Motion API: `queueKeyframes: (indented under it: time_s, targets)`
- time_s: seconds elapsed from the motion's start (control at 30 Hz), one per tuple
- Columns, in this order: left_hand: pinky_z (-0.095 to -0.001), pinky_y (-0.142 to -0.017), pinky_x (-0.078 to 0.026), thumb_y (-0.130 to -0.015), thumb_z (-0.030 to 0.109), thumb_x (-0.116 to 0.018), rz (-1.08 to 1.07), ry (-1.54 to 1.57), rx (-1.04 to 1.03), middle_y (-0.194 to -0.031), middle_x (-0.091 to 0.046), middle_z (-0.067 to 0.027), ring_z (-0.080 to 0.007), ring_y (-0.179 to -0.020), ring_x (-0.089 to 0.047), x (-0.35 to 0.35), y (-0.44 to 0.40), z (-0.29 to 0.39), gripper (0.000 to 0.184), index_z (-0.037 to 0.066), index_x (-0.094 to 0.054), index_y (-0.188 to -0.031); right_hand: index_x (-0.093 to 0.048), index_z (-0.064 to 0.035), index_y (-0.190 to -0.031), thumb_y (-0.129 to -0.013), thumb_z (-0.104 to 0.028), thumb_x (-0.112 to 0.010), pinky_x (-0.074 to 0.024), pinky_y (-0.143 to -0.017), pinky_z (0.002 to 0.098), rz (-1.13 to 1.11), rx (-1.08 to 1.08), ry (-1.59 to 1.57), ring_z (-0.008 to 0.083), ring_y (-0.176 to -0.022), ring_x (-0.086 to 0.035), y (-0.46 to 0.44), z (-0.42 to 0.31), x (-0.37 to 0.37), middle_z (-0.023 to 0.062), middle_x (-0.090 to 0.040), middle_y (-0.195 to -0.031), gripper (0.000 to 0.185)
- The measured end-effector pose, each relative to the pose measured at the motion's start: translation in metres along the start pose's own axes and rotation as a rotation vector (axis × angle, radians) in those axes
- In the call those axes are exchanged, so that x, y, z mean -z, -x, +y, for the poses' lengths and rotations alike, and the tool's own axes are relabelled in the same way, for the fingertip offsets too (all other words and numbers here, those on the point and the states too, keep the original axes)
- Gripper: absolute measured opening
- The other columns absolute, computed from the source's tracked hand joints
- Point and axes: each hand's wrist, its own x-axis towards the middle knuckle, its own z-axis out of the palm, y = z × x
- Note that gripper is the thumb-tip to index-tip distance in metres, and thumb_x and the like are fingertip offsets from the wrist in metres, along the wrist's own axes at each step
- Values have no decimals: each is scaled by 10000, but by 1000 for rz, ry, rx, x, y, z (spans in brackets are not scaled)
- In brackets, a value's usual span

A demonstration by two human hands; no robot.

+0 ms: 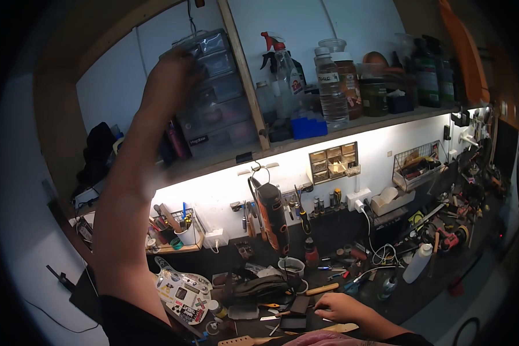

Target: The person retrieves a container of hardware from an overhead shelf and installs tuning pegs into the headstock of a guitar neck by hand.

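My left hand (176, 75) is raised to the upper part of a clear plastic drawer unit (216, 92) on the shelf. Its fingers are dark and blurred against the top drawers, so their grip is unclear. Low on the bench, my right hand (343, 308) rests with curled fingers; whatever they may hold is hidden. Beside it lie a dark block (297, 314) and a wooden handle (323, 289). A wooden guitar neck (242, 341) lies along the near edge, and a sticker-covered guitar body (181, 291) is to the left.
Spray bottles (288, 75), a water bottle (330, 92) and jars stand on the shelf (357, 124). An orange and black power tool (271, 213) hangs below it. Tools and cables crowd the bench, with a white squeeze bottle (418, 263) at right.
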Motion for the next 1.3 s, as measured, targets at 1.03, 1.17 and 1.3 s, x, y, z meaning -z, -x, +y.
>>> queueKeyframes:
  time_s: [1.03,1.17,1.3]
  targets:
    - [-465,-882,-550,-885,65,-704,-249,-218,38,-1190,-673,-155,-333,-1037,-659,123,-22,35,279,17,-710,-1160,-766,-99,-1167,-1014,-375,-687,-576,-923,418,-73,-4,3,312,-1081,-712,10,-1,-16,115,-727,-1155,325]
    - [-365,-662,-510,-814,-4,-640,-72,-57,-23,-763,-715,-79,-150,-714,-635,135,-18,41,105,-2,-707,-895,-765,-96,-1153,-1010,-360,-691,-578,-921,421,-112,9,14,318,-1072,-712,3,-12,-16,117,-726,-1150,309]
    - [-353,-677,-502,-813,21,-628,-129,221,9,-797,-701,-75,-156,-721,-614,129,-9,39,176,-36,-703,-961,-759,-72,-1138,-1008,-337,-696,-577,-908,429,-106,66,11,325,-1053,-711,-12,-18,-19,122,-720,-1122,302]
